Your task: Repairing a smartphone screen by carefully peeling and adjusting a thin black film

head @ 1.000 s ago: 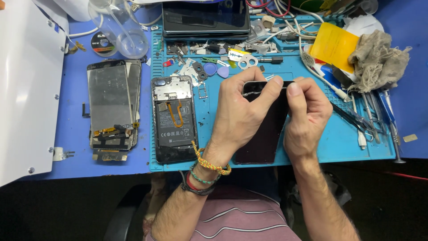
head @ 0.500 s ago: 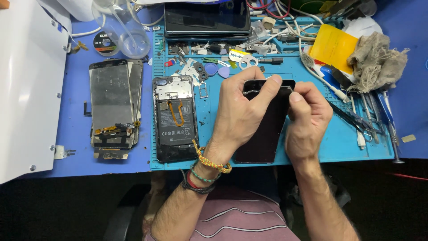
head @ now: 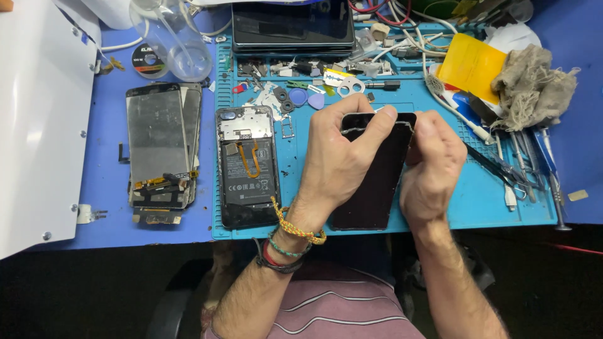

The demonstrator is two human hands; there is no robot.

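dark screen panel (head: 377, 182), between both hands' fingers (head: 377, 129)

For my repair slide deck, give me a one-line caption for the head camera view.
Both hands, left hand and right hand, grip a dark phone screen panel over a blue repair mat beside an opened phone.

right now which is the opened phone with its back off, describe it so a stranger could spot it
Start at the light blue work mat on the darker blue table. On its left part, just left of the left hand, lies the opened phone, flat and untouched. Unlike the grey screen panels off the mat, it shows a black battery crossed by an orange ribbon cable.
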